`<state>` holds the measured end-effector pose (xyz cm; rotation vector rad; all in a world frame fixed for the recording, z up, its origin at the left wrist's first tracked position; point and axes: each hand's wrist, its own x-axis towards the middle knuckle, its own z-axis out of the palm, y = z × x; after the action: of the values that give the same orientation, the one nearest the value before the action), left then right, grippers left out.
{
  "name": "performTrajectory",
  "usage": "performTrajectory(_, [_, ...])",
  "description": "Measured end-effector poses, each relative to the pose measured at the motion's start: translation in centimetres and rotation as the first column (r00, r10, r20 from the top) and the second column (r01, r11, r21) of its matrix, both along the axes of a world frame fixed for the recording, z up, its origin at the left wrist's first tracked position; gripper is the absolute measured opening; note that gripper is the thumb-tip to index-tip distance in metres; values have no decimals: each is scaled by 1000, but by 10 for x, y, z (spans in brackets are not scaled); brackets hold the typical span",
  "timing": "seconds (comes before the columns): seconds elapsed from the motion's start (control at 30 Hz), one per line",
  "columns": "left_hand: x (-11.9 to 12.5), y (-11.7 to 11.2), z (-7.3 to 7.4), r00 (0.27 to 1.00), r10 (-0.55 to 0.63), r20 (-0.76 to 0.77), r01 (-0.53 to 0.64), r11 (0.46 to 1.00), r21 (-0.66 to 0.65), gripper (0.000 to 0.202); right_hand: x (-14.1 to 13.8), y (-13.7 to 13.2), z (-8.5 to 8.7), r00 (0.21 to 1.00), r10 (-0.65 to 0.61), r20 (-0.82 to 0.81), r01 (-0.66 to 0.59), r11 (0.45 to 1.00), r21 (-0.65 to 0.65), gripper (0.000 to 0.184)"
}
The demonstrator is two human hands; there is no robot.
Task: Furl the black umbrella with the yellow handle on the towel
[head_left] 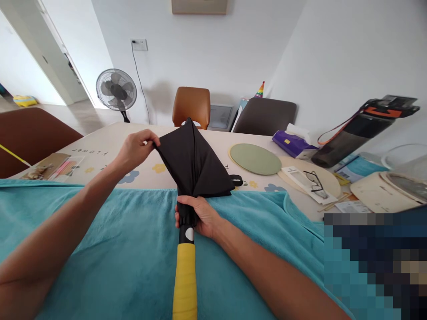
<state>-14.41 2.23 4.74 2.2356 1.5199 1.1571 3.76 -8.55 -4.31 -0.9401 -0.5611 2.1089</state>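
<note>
The umbrella [182, 160] is centred in front of the person, its yellow handle [185, 280] toward the body and its black canopy pointing away. The handle lies over the teal cloth [116, 249] and the canopy over the table [220, 140]; whether the umbrella rests on them or is held just above, I cannot tell.

The left hand [138, 149] pinches the canopy's left corner, thumb and fingers closed narrowly on the edge, with the fabric spread fairly flat between that corner and the middle fold. The right hand [203, 215] wraps the gathered fabric just above the handle, thumb across the front, fingers curled round behind.

The step in hand looks like drawing out and ordering a panel. To do it well, the right grip should be firm enough to stop the shaft rolling, yet not so tight that it traps the folds being freed. The left pinch does best right at the corner, pulling outward evenly, so the panel lies smooth without straining the seam. The right-hand corner, beside the black loop [237, 180], sits loose and could bunch up; it seems worth keeping clear of the right wrist.
</note>
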Motion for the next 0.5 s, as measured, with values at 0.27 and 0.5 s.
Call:
performTrajectory(0.27, [-28,14,-27,986,-75,-152,21,943,-331,15,3,0,2,999,17,-45,-18,1000,-19,18])
performTrajectory(0.5, [-30,23,-45,879,-74,-472,-41,973,-228,13,0,0,-3,998,-26,-66,27,999,20,22])
